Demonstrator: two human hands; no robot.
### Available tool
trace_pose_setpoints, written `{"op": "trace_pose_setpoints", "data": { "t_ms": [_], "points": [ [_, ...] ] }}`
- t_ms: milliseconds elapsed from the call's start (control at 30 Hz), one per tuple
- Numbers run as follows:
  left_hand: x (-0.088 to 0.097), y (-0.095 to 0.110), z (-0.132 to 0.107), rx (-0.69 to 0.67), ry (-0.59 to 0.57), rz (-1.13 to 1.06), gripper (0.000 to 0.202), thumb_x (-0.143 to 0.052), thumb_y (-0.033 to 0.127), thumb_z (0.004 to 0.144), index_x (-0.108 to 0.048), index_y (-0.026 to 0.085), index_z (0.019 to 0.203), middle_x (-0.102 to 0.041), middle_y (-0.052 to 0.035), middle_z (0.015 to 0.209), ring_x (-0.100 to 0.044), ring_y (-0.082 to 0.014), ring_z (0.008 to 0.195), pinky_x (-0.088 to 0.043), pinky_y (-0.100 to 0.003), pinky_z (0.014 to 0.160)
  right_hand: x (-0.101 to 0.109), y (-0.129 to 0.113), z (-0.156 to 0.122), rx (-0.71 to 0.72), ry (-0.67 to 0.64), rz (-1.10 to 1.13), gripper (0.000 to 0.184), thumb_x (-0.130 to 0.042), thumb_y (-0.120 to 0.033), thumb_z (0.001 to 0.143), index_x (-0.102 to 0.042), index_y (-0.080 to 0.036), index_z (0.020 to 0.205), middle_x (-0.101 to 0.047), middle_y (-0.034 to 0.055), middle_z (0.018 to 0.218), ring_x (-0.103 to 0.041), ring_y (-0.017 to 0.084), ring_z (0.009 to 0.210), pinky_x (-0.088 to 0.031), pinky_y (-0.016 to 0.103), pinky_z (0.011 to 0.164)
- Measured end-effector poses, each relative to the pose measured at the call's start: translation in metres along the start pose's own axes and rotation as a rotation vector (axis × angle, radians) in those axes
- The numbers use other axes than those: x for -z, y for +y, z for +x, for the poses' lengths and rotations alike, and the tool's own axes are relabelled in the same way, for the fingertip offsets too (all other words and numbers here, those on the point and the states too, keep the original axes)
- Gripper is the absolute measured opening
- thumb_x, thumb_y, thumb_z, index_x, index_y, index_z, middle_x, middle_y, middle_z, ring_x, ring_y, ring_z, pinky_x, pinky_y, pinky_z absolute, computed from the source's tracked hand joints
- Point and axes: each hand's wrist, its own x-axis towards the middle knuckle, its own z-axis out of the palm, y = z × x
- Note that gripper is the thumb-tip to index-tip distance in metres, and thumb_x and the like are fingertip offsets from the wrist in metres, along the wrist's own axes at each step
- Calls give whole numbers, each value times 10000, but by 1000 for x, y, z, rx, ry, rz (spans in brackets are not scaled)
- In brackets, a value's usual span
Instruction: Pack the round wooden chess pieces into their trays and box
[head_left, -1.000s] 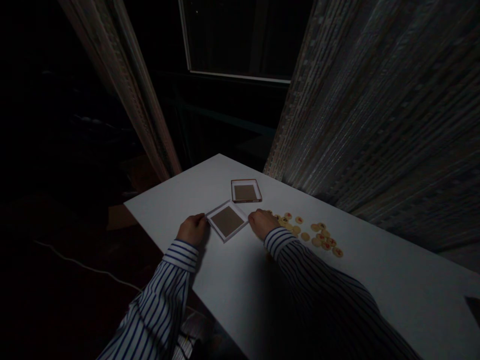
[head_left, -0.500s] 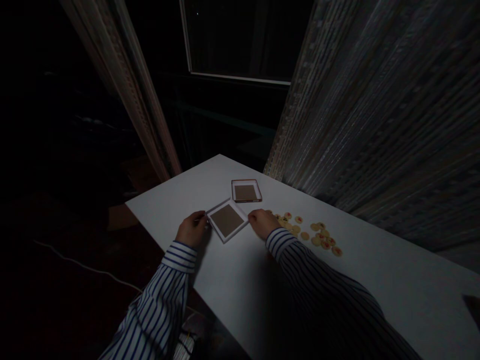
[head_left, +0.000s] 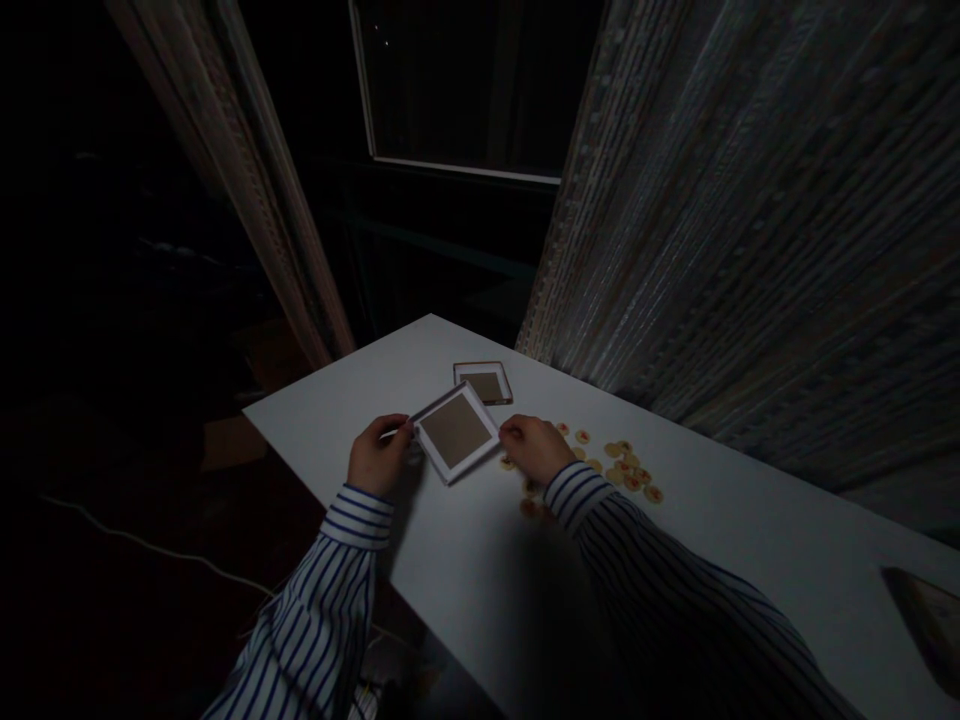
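Note:
A shallow square box half [head_left: 454,432], white-walled with a grey-brown bottom, is held between both hands, its inside facing me. My left hand [head_left: 377,457] pinches its left corner, thumb and fingers closed on the edge. At the opposite corner, my right hand [head_left: 538,450] grips with bent fingers. Just behind lies a second box half [head_left: 486,386] with a brown rim, partly covered by the held one. Round wooden Chinese chess pieces [head_left: 628,466], some with red marks, are spread beside and beneath my right hand, which hides part of them.
The white table [head_left: 465,590] has its far corner near the window frame [head_left: 465,170]. String curtains hang at the right [head_left: 675,230] and left [head_left: 262,190]. A dark flat object [head_left: 926,615] lies at the table's right side. On the dark floor, a pale cable [head_left: 150,545] runs at left.
The held box half has risen and tilted slightly, now overlapping the box half behind it. Both hands keep their hold. The view has shifted a little to the right.

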Motion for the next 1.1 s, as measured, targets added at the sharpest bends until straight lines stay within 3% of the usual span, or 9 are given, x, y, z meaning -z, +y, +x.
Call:
{"op": "trace_pose_setpoints", "data": {
  "t_ms": [267, 500, 1100],
  "points": [
    [-12, 6, -8, -59, -31, -97, 328, -632, 382, 585, -599, 124, 786, -636, -44, 715, -600, -156, 636, -501, -302, 618, 17, 8, -19, -16, 34, 38, 249, -416, -266, 788, -641, -206, 877, -685, 27, 860, -608, 147, 816, -395, 223, 700],
    [-22, 14, -18, -101, -73, -136, 331, -643, 390, 586, -602, 125, 778, -638, -50, 747, -614, -170, 675, -518, -313, 631, 31, 16, -42, -38, 54, 39, 263, -448, -272, 794, -608, -199, 990, -680, 17, 852, -602, 139, 790, -388, 232, 706],
    [-60, 31, -45, -132, -168, -135, 347, -641, 383, 571, -615, 122, 798, -635, -49, 757, -584, -151, 664, -494, -297, 641, 44, 49, -89, -83, 71, 40, 281, -446, -280, 789, -622, -190, 989, -677, 17, 795, -594, 137, 709, -377, 213, 619]
  ]
}}
